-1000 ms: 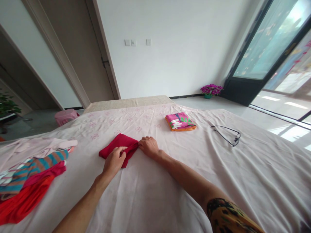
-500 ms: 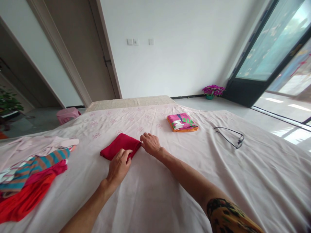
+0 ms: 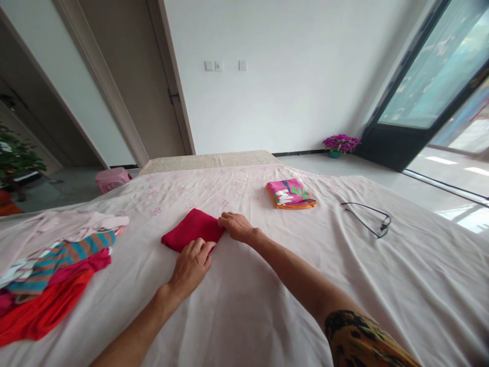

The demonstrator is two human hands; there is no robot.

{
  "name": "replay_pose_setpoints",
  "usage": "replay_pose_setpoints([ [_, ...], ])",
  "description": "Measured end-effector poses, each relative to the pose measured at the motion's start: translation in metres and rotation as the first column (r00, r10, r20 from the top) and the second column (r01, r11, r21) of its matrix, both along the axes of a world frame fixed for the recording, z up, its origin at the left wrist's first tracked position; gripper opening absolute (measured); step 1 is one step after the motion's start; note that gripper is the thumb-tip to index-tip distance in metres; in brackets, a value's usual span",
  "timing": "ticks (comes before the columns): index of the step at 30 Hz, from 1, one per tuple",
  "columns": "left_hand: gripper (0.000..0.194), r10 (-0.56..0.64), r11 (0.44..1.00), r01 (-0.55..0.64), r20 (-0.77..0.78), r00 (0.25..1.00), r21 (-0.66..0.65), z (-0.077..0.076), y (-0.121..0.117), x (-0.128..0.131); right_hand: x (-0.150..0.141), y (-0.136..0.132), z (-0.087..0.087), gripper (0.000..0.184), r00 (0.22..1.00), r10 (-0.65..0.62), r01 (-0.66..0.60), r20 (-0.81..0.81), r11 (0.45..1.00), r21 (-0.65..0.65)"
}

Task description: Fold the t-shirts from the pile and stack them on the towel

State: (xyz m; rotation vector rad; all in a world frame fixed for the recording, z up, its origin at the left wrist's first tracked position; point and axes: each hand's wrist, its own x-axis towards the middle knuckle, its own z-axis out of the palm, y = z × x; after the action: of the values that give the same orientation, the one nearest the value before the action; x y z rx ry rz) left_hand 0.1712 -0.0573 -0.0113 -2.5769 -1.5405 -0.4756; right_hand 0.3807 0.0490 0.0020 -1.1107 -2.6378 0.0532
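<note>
A folded dark red cloth lies flat on the pale pink sheet of the bed. My left hand rests at its near corner, fingers curled onto the cloth's edge. My right hand presses its fingertips against the cloth's right corner, fingers bent together. Both forearms reach in from the bottom of the view.
A folded pink patterned cloth on an orange one lies further back right. A black cord lies right of it. A heap of loose clothes covers the left side. A pink stool and potted flowers stand on the floor.
The red cloth's loose near part has been folded in, so it now lies as a neat flat square. My left hand has slid back to its near corner.
</note>
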Motion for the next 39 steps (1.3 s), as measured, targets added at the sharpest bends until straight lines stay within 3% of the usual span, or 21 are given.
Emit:
replay_pose_setpoints([
  [5, 0.027, -0.045, 0.996, 0.058, 0.177, 0.983, -0.068, 0.008, 0.000, -0.008, -0.007, -0.004, 0.016, 0.037, 0.980, -0.169, 0.162, -0.108, 0.985, -0.065],
  [8, 0.024, 0.020, 0.997, -0.004, 0.216, 0.976, -0.076, 0.011, 0.006, -0.007, -0.028, -0.008, 0.017, 0.038, 0.965, -0.116, 0.110, -0.235, 0.993, -0.035],
  [13, 0.009, 0.028, 0.999, -0.025, 0.085, 0.996, -0.038, -0.001, 0.010, -0.006, -0.055, -0.008, -0.012, 0.059, 0.981, -0.090, 0.069, -0.174, 0.990, -0.120],
  [18, 0.009, 0.001, 1.000, 0.001, 0.066, 0.998, -0.032, -0.007, 0.003, -0.014, -0.048, 0.001, -0.035, 0.062, 0.977, -0.163, 0.135, -0.138, 0.972, -0.192],
  [27, 0.036, 0.078, 0.992, -0.079, -0.016, 0.997, -0.097, 0.008, -0.020, -0.020, -0.043, 0.007, -0.004, 0.037, 0.917, -0.372, 0.321, -0.145, 0.903, -0.287],
  [31, 0.036, 0.083, 0.990, -0.076, 0.056, 0.995, -0.123, 0.004, -0.022, -0.025, -0.044, 0.021, 0.003, 0.032, 0.886, -0.400, 0.198, -0.235, 0.785, -0.587],
  [34, 0.036, 0.071, 0.991, -0.057, 0.113, 0.991, -0.121, 0.001, -0.023, -0.029, -0.046, 0.032, 0.005, 0.032, 0.836, -0.469, 0.073, -0.287, 0.612, -0.787],
  [39, 0.035, 0.060, 0.992, -0.039, 0.180, 0.982, -0.118, -0.001, -0.023, -0.030, -0.059, 0.046, 0.014, 0.036, 0.769, -0.603, 0.027, -0.212, 0.362, -0.932],
])
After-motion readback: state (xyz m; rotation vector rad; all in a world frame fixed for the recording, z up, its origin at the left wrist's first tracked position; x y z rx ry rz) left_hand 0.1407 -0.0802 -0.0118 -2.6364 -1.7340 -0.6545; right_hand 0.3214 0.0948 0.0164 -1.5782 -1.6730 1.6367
